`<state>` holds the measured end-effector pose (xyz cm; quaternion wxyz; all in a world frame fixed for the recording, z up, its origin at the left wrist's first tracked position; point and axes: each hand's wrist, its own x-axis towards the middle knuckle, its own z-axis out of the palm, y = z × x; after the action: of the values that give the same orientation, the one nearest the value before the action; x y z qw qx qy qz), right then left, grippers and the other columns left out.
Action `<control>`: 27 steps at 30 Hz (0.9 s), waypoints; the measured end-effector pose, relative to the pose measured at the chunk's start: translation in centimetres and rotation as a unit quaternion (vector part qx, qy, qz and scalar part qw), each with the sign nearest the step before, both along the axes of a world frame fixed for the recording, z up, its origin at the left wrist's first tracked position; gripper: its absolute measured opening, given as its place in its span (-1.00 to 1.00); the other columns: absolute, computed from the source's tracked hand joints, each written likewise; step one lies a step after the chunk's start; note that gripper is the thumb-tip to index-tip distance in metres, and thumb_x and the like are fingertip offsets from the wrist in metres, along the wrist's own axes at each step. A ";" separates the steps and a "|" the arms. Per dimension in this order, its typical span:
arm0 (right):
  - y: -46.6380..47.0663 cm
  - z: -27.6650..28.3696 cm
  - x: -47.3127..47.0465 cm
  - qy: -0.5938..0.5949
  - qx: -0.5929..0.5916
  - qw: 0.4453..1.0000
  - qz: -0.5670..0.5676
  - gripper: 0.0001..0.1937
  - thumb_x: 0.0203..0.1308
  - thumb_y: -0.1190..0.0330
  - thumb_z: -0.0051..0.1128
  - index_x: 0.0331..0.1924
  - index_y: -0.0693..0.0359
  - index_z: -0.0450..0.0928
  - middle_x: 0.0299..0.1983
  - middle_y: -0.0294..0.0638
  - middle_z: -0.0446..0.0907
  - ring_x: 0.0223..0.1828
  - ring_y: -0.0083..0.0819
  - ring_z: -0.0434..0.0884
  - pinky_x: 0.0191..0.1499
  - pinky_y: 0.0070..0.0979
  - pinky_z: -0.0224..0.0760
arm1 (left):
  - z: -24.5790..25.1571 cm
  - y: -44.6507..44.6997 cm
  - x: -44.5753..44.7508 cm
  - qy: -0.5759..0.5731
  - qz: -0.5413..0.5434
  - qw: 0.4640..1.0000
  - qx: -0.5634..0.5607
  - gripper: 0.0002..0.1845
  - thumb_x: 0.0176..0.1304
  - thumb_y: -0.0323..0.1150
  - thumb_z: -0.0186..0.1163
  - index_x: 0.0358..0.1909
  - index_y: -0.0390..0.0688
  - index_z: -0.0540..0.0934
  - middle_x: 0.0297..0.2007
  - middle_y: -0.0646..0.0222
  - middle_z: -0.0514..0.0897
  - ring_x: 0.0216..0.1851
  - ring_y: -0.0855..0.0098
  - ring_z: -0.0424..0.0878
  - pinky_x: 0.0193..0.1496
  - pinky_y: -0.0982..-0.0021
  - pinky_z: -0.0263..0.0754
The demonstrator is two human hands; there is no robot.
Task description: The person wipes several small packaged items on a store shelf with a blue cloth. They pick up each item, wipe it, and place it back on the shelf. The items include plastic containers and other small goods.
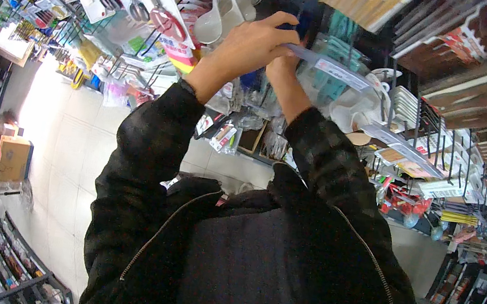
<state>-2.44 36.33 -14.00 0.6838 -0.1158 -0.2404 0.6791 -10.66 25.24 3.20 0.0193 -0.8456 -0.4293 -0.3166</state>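
Observation:
My left hand (255,40) is raised to a store display rack, its fingers bent forward over the near end of a clear price-tag holder (343,74). Just below and behind those fingers is my right hand (283,64), its fingertips hidden by the left hand and the holder. A dark blue item (252,78) hangs close beneath the hands; what it is I cannot make out. Left of my left hand hang white ladles (209,25) with patterned handles. Teal packaged goods (342,38) hang to the right of my hands, with white plastic spoons (353,105) lower down.
Metal display hooks (447,147) jut toward me on the right. Carded utensils (168,23) hang on the left, and a packaged brown cutting board (481,90) at upper right. Pale floor tiles (76,138) and a cardboard box (13,159) lie to the left.

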 end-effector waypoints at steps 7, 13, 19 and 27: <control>2.2 7.4 -0.5 0.164 0.042 0.964 0.204 -0.64 0.33 0.11 -0.10 0.11 0.05 0.34 0.05 -0.21 0.44 0.07 -0.29 0.45 0.17 -0.35 0.28 | -0.6 -0.7 -1.3 0.002 0.025 0.999 -0.027 -0.84 0.15 -0.24 0.24 -0.21 0.11 0.60 0.05 0.46 0.52 -0.12 0.15 0.62 -0.14 0.15 0.55; 2.4 7.8 0.7 -0.160 0.100 0.981 0.049 -0.65 0.28 0.24 -0.02 0.11 0.08 0.30 0.01 -0.24 0.43 0.03 -0.37 0.46 0.12 -0.41 0.31 | 0.0 -1.5 -1.5 -0.017 0.015 0.999 -0.032 -0.84 0.16 -0.28 0.23 -0.19 0.12 0.58 0.01 0.51 0.53 -0.14 0.16 0.62 -0.17 0.13 0.55; 1.9 7.4 0.6 -0.403 0.201 0.879 -0.154 -0.63 0.24 0.36 0.06 0.11 0.11 0.27 -0.04 -0.26 0.41 -0.01 -0.45 0.46 0.07 -0.47 0.33 | -0.5 -1.2 -1.4 -0.014 0.023 1.000 -0.013 -0.81 0.13 -0.27 0.25 -0.19 0.10 0.60 -0.01 0.50 0.54 -0.16 0.17 0.63 -0.16 0.15 0.55; -4.6 4.9 0.7 -0.397 0.283 0.840 -0.240 -0.67 0.11 0.53 0.15 -0.02 0.29 0.36 -0.20 -0.18 0.47 -0.15 -0.34 0.51 -0.07 -0.46 0.37 | -1.6 0.3 -1.9 -0.013 -0.009 1.000 -0.001 -0.78 0.15 -0.28 0.24 -0.15 0.04 0.62 0.07 0.39 0.51 -0.09 0.13 0.60 -0.08 0.17 0.51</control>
<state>-1.70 31.72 -9.06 0.6743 -0.2310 -0.6375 0.2925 -12.52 25.54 1.58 0.0097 -0.8452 -0.4225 -0.3272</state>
